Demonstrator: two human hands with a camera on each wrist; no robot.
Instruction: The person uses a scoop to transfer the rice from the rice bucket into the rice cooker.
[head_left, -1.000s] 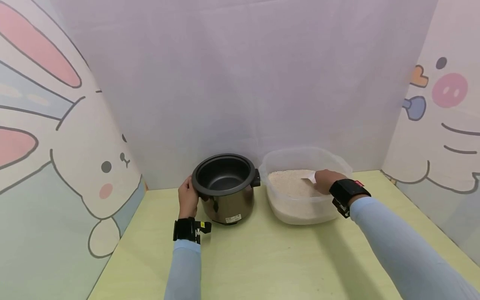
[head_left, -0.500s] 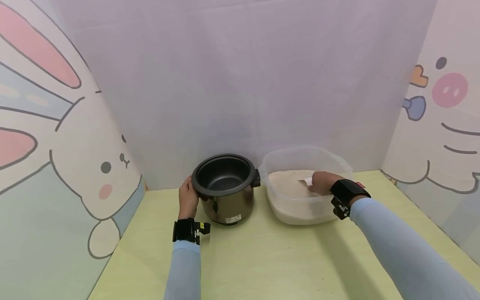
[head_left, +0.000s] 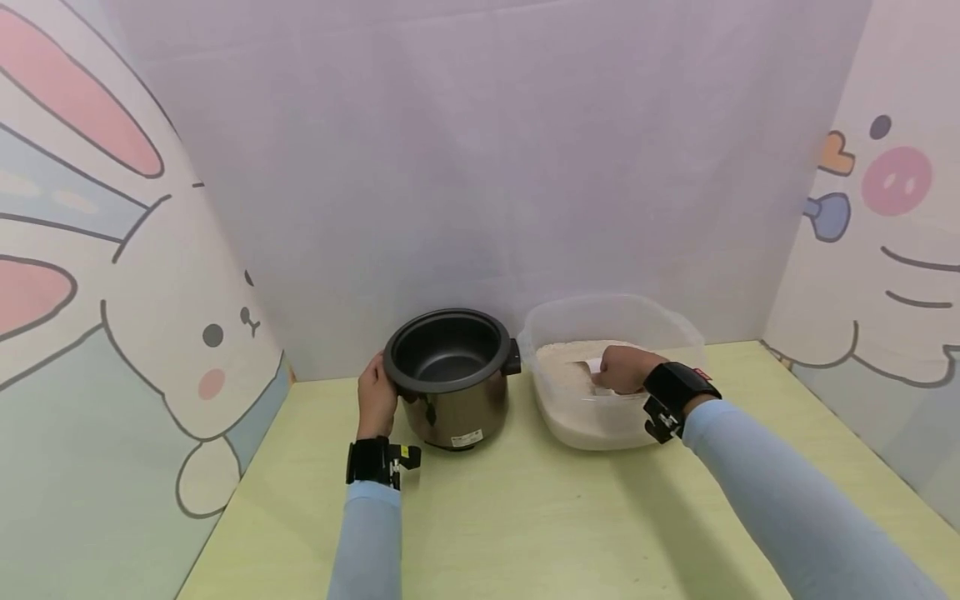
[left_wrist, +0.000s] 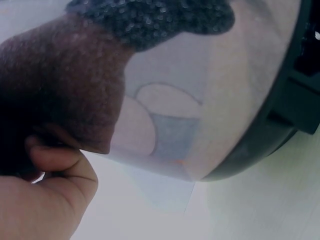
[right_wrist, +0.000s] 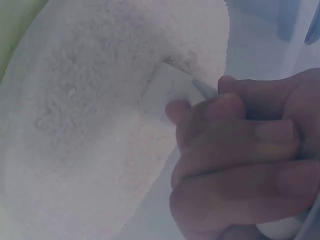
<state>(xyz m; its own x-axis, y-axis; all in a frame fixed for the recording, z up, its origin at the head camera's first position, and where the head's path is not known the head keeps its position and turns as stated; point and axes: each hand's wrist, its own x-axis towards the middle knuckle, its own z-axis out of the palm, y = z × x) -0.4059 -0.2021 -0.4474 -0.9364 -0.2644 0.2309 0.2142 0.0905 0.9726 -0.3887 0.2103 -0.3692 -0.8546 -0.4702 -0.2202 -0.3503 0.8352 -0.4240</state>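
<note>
Right hand [head_left: 621, 369]: fingers [right_wrist: 235, 150] curled tight round a white scoop [head_left: 594, 366], grip clamped on it. Scoop [right_wrist: 172, 90] pushed into white rice [right_wrist: 95, 100], front edge buried, rice banked up against it at 12 o'clock in the right wrist view. Rice [head_left: 562, 371] contained in a clear plastic tub [head_left: 611, 312], set on the bench at 3 o'clock of the cooker, just beside it. Hand inside the tub, over its near half; black wrist strap [head_left: 672, 389] at the near rim of the tub.

Left hand [head_left: 377, 398]: pressed against the outer wall of the rice cooker [head_left: 452, 379] at its 9 o'clock side, just under the black rim. Thumb [left_wrist: 65, 165] bent, in contact with the metal wall; remaining fingers out of sight behind the body, so clamped or merely resting flat: cannot tell. Mirror reflection of the hand and the wall pictures visible on the polished cooker wall [left_wrist: 200, 100] in the left wrist view. Black wrist strap [head_left: 375, 460] at 6 o'clock of the hand.

Cooker: lid off, dark inner pot [head_left: 448, 354] exposed, black side handle [head_left: 513, 357] at 3 o'clock facing the tub, small label low on the front.

Bench [head_left: 487, 525]: pale yellow-green surface. Surround: plain lilac panel [head_left: 480, 150] at 12 o'clock, cartoon rabbit panel [head_left: 150, 333] at 9 o'clock, cartoon pig panel [head_left: 885, 250] at 3 o'clock. Light blue sleeves [head_left: 787, 492] on both forearms.
</note>
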